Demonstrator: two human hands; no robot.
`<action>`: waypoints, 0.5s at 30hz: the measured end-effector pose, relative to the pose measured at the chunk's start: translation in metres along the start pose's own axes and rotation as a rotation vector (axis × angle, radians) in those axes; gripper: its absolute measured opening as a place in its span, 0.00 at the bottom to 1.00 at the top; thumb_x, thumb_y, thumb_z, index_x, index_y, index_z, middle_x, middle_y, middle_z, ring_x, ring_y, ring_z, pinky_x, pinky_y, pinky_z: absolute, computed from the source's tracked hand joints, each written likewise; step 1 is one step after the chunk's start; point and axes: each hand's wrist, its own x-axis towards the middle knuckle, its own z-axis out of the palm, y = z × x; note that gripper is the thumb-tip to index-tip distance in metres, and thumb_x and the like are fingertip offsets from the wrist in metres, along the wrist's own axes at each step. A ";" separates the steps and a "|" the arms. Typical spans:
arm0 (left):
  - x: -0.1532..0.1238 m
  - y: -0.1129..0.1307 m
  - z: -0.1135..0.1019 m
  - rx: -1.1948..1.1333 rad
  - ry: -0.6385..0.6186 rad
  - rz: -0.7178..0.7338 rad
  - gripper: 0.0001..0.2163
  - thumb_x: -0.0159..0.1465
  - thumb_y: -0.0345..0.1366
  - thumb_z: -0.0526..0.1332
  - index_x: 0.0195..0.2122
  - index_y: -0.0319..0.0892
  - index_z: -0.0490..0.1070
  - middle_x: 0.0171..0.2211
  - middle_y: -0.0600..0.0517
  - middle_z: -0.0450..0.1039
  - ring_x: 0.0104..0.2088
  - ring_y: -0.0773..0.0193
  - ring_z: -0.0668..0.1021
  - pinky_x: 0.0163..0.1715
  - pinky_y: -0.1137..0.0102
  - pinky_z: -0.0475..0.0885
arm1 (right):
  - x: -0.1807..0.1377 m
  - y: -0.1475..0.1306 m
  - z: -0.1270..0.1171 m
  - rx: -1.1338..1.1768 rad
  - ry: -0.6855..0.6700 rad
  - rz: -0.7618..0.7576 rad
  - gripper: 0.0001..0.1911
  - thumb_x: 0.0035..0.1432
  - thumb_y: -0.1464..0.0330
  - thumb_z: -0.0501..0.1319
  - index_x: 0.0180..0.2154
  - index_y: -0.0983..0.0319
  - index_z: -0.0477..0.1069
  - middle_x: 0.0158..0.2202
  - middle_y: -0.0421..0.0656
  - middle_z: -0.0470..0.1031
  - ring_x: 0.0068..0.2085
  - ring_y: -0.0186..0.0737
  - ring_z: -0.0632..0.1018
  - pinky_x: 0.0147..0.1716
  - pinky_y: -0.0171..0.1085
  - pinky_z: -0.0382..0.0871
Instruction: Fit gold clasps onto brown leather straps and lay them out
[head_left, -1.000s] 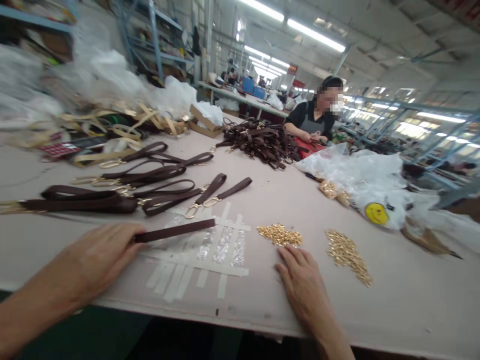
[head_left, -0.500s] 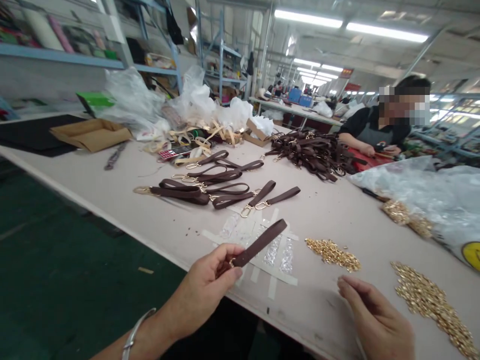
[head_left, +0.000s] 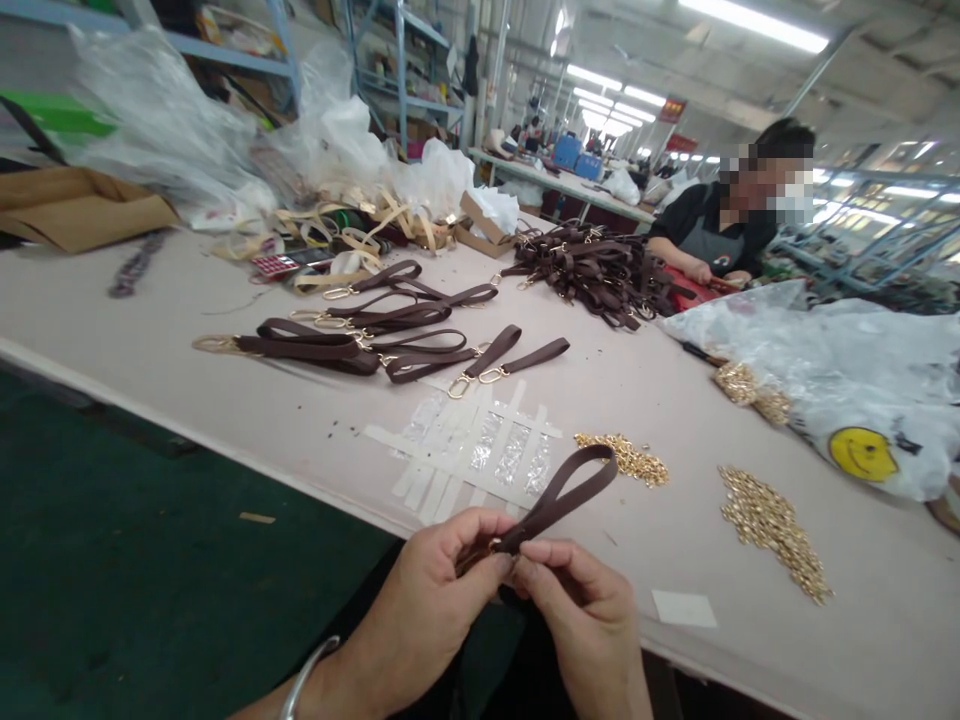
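Factory floor, leather-goods assembly. Long worktable [head_left: 187, 400] with brown straps [head_left: 360, 345] near its left edge, a bigger strap heap [head_left: 592, 275] toward the far edge, gold hardware piles [head_left: 772, 520] near the right. Metal shelving [head_left: 397, 80] behind, fluorescent strips overhead, another worker [head_left: 720, 240] seated at the far edge.

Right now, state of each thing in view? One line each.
left hand: shut on brown strap
right hand: pinching the same strap end
brown strap: folded into a loop, held above the table edge
finished straps: lying flat on table
gold hardware piles: loose heaps
plastic bag: crumpled
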 end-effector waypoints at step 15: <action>0.004 -0.008 0.001 0.001 -0.038 -0.025 0.11 0.63 0.29 0.64 0.46 0.47 0.80 0.36 0.57 0.83 0.39 0.65 0.81 0.42 0.75 0.73 | -0.001 0.009 -0.012 0.005 -0.076 0.007 0.07 0.58 0.61 0.68 0.33 0.58 0.79 0.33 0.41 0.78 0.36 0.39 0.78 0.38 0.36 0.74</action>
